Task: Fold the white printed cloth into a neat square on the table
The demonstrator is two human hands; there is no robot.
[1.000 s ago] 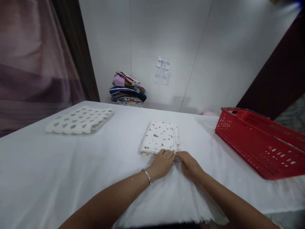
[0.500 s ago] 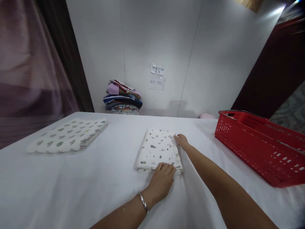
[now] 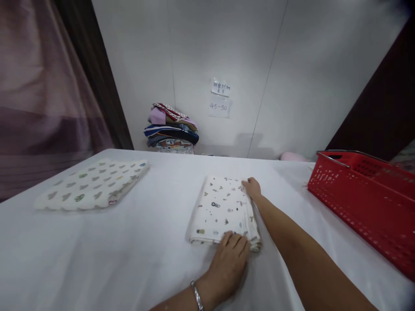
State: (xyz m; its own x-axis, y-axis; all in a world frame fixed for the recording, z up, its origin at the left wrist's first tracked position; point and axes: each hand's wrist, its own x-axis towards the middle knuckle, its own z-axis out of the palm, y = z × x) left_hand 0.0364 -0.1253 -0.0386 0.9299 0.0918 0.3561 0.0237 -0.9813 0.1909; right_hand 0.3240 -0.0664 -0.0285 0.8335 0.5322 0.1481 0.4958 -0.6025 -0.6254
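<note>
A folded white cloth with small prints (image 3: 222, 209) lies on the white table (image 3: 145, 242) in front of me. My left hand (image 3: 228, 263), with a silver bracelet at the wrist, rests flat on the cloth's near edge, fingers stretched out. My right hand (image 3: 252, 188) reaches along the cloth's right side and touches its far right corner, fingers curled at the edge.
A second folded cloth with leaf prints (image 3: 92, 185) lies at the left of the table. A red plastic basket (image 3: 366, 198) stands at the right. A stack of folded fabrics (image 3: 171, 129) sits by the wall under two paper notes (image 3: 220, 97). A curtain (image 3: 39, 95) hangs left.
My right hand left the cloth's near edge and reached to its far right corner. My left hand stayed on the near edge. The view shifted slightly.
</note>
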